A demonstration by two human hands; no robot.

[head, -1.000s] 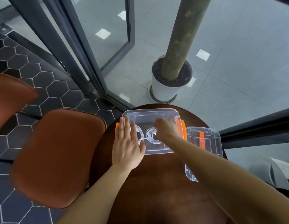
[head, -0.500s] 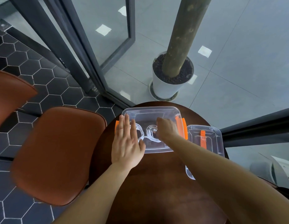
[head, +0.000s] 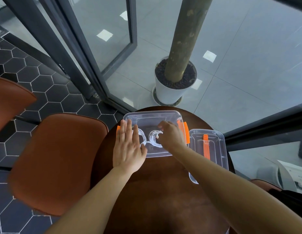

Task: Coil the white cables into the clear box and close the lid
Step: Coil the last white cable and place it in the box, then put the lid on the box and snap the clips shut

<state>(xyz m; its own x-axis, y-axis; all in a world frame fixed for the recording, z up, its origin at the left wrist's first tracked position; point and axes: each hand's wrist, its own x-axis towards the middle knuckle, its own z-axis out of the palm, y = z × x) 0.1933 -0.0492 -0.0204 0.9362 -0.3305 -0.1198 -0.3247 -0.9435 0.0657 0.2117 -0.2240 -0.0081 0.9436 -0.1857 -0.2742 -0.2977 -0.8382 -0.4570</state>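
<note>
Clear box (head: 152, 114) is sitting open at the far edge of the round brown surface (head: 155, 191). Left hand (head: 128, 147) is lying flat over the box's left rim, fingers straight. Right hand (head: 172, 135) is reaching inside, fingers curling over the right-hand coil of the white cables (head: 152, 141), two coils side by side; actual grip unclear. Lid (head: 217, 149) is lying just right of the box.

White cables (head: 154, 140), clear box (head: 152, 114), orange latches (head: 186, 132), brown table (head: 155, 191), black hexagon-tiled floor (head: 50, 92)
</note>
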